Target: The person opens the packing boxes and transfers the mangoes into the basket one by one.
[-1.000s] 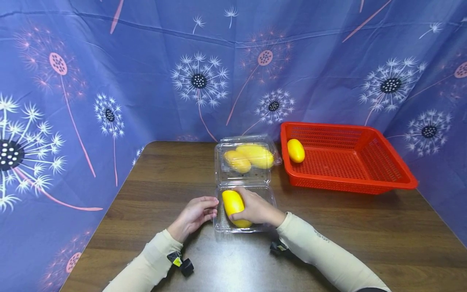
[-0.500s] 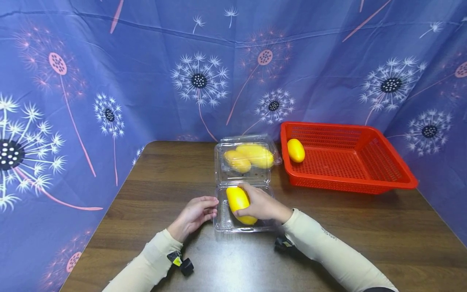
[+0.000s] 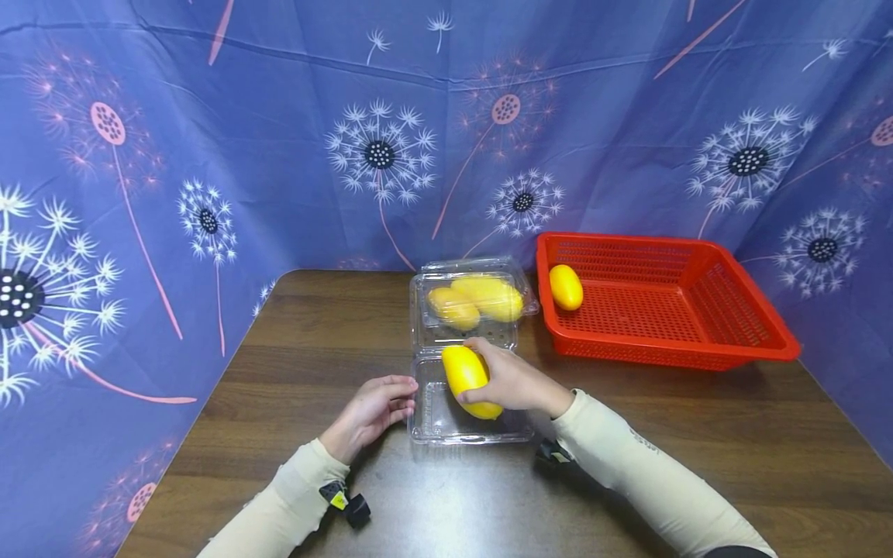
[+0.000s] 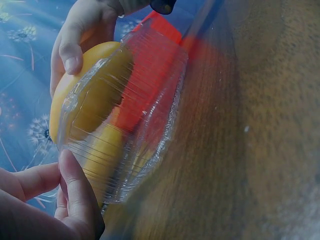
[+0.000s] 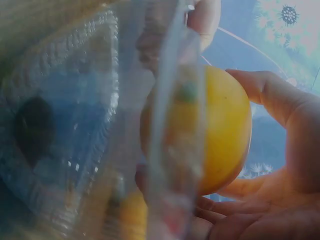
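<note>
The right hand [image 3: 516,384] holds a fat yellow fruit [image 3: 463,370], fingers curled round it, mid-frame over an open clear box [image 3: 434,415]. The left hand [image 3: 372,407] pinches the box's edge. Just above, two yellow fruits [image 3: 498,300] show through clear plastic [image 3: 425,338]. At right, a red basket [image 3: 670,351] has one yellow fruit [image 3: 567,287] inside, at its left end.

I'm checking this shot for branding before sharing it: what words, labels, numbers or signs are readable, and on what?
None can be read.
Right sleeve: small dark print, too small.
Left wrist device: yellow label, too small.
Held fruit, box, basket: no legible text.
</note>
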Motion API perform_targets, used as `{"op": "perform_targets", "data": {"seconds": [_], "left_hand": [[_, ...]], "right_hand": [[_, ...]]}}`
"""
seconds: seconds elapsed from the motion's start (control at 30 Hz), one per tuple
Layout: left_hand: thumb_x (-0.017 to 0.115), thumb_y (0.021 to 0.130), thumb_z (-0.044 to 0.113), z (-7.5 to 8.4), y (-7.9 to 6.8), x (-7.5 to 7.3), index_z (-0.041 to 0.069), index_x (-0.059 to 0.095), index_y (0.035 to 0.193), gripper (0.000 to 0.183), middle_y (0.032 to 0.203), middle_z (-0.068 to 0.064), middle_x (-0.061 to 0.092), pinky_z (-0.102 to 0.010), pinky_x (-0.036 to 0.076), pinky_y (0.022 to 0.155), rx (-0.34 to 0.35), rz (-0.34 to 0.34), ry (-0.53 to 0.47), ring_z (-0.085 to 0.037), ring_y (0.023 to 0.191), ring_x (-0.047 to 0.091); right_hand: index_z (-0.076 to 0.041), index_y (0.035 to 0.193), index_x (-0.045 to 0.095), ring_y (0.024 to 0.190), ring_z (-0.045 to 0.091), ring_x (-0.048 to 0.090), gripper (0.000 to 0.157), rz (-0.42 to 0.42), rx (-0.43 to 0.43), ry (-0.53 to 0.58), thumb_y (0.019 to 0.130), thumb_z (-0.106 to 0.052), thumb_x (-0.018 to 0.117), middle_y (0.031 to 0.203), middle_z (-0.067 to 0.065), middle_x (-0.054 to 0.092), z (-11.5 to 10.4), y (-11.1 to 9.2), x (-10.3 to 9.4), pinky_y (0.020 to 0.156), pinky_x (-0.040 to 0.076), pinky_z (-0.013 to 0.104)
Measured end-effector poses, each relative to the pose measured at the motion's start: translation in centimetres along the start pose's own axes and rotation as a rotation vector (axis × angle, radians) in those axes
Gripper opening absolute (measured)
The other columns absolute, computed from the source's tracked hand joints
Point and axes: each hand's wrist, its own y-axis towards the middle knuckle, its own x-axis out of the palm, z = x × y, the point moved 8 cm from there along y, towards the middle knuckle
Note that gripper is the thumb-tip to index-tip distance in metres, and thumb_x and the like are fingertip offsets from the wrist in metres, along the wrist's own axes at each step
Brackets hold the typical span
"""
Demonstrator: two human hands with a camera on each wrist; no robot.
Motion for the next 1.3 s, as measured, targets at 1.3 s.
{"op": "perform_targets", "data": {"seconds": [1.3], "left_hand": [[0.055,0.093,0.000,0.1,-0.2,0.0,0.003,0.054,0.101,0.009,0.077,0.005,0.059,-0.015,0.054,0.062,0.004,0.004,-0.014,-0.005,0.065,0.058]], "right_hand": [[-0.008,0.145,0.037,0.092,0.024,0.061,0.088,0.078,0.012,-0.035,0.074,-0.040,0.080,0.116,0.016,0.063,-0.2,-0.1,-4.6,0.074,0.055,0.034]]}}
